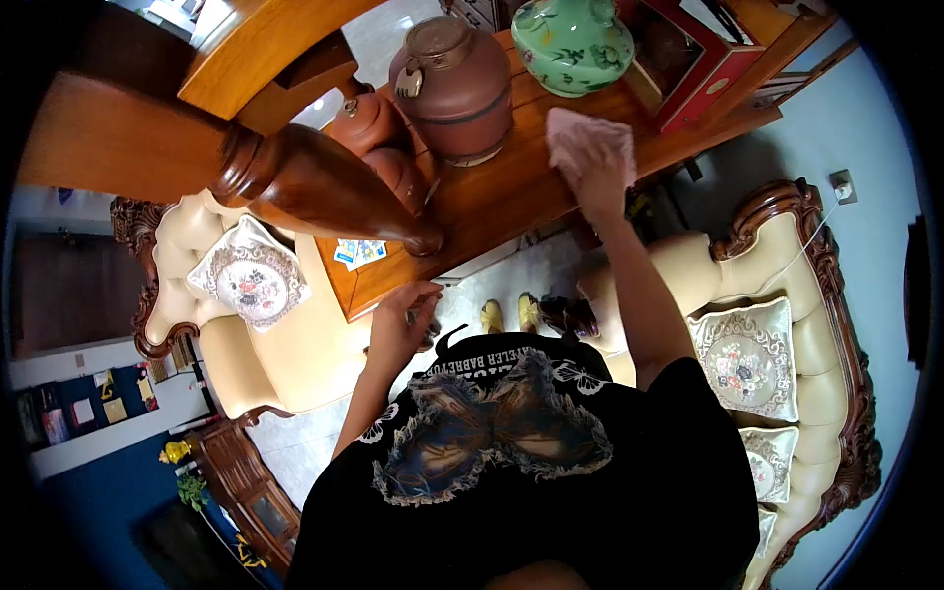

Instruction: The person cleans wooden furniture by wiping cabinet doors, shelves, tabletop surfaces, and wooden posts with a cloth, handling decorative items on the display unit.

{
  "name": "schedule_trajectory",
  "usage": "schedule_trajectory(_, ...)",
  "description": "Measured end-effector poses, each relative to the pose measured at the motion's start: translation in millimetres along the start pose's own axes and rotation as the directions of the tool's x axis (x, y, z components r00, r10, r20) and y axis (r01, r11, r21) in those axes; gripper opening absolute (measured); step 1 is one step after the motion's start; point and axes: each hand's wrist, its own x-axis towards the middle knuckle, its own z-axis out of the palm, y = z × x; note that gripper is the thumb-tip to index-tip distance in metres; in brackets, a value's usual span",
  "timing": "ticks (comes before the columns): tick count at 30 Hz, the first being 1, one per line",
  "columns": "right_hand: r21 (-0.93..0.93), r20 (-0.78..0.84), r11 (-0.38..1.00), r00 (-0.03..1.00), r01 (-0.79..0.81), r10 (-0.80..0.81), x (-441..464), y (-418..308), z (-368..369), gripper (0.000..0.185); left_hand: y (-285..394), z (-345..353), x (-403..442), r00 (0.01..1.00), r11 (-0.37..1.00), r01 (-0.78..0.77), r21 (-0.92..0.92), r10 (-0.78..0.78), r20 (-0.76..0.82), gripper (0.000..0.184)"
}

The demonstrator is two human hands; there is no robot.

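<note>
My right hand [598, 187] is on a pink cloth [590, 141], pressing it against the wooden cabinet top [536, 167]. Just beyond the cloth stands a green vase with painted flowers [573, 44]. To its left is a large brown clay jar [452, 93] with a lid and a dark band. My left hand [405, 320] hangs beside the front edge of the wooden top, its fingers loosely bent and apart, with nothing visible in them. Small printed cards [360, 253] lie on the top near that hand.
Smaller reddish clay pots [368, 123] stand behind a turned wooden post [324, 182] at the left. A red box-like case [703, 74] is at the right end. Cream sofas with cushions [744, 359] flank me. A cord runs from a wall socket [843, 187].
</note>
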Motion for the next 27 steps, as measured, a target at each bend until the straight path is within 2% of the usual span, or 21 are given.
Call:
schedule_trajectory(1, -0.155, 0.014, 0.983, 0.995, -0.099, 0.102, 5.6, -3.9, -10.3, 0.048, -0.6, -1.2, -0.1, 1.000, 1.000, -0.001, -0.009, 0.001, -0.028, 0.018)
schedule_trajectory(4, -0.182, -0.006, 0.975, 0.992, -0.124, 0.125, 15.6, -12.2, -15.6, 0.056, -10.0, -3.9, -2.6, 0.997, 1.000, -0.001, 0.003, 0.001, -0.078, 0.018)
schedule_trajectory(6, 0.099, -0.092, 0.994, 0.994, -0.049, 0.058, 13.4, -41.4, -8.2, 0.078, -11.8, -5.1, -4.8, 0.994, 1.000, 0.010, 0.003, -0.009, -0.106, 0.018)
schedule_trajectory(7, 0.102, -0.089, 0.994, 0.995, -0.042, 0.051, 15.4, -62.0, -5.2, 0.078, -11.8, -5.7, -6.0, 0.993, 1.000, 0.019, -0.014, -0.020, -0.119, 0.018)
schedule_trajectory(9, 0.539, 0.027, 0.832, 0.990, -0.129, 0.136, 17.4, -103.2, 1.5, 0.106, -8.2, -7.3, -10.4, 0.990, 0.999, 0.040, -0.029, -0.043, -0.135, 0.018)
schedule_trajectory(10, 0.543, 0.033, 0.830, 0.991, -0.128, 0.132, 22.4, -109.4, 9.6, 0.106, -2.2, -8.5, -10.6, 0.986, 0.992, 0.096, -0.084, -0.106, -0.127, 0.017)
schedule_trajectory(12, 0.607, 0.009, 0.781, 0.984, -0.145, 0.176, 42.8, -113.7, 30.3, 0.129, 4.5, -9.8, -11.6, 0.975, 0.975, 0.168, -0.148, -0.186, -0.118, 0.016)
schedule_trajectory(15, 0.584, 0.070, 0.785, 0.976, -0.207, 0.205, 59.8, -121.9, 43.1, 0.140, -18.2, -8.0, -15.4, 0.983, 0.994, 0.107, -0.038, -0.111, -0.148, 0.016)
schedule_trajectory(19, 0.461, 0.062, 0.843, 0.958, -0.276, 0.280, 59.2, -130.8, 42.9, 0.143, -40.6, -2.3, -26.7, 0.973, 0.990, 0.138, -0.004, -0.136, -0.187, 0.017)
schedule_trajectory(20, 0.457, 0.065, 0.844, 0.957, -0.280, 0.282, 59.2, -130.8, 42.2, 0.142, -45.9, -1.0, -30.1, 0.972, 0.990, 0.140, -0.005, -0.138, -0.188, 0.017)
schedule_trajectory(22, 0.453, 0.070, 0.846, 0.957, -0.282, 0.281, 59.4, -133.5, 40.3, 0.141, -47.8, 0.3, -33.7, 0.959, 0.970, 0.237, -0.058, -0.243, -0.149, 0.017)
schedule_trajectory(24, 0.418, -0.004, 0.869, 0.955, -0.266, 0.295, 59.4, -140.6, 40.0, 0.139, -45.5, 3.0, -34.7, 0.960, 0.973, 0.217, -0.076, -0.227, -0.163, 0.017)
schedule_trajectory(27, 0.368, -0.032, 0.890, 0.953, -0.270, 0.302, 59.3, -147.1, 39.5, 0.137, -32.5, 3.1, -31.9, 0.959, 0.968, 0.214, -0.128, -0.233, -0.164, 0.017)
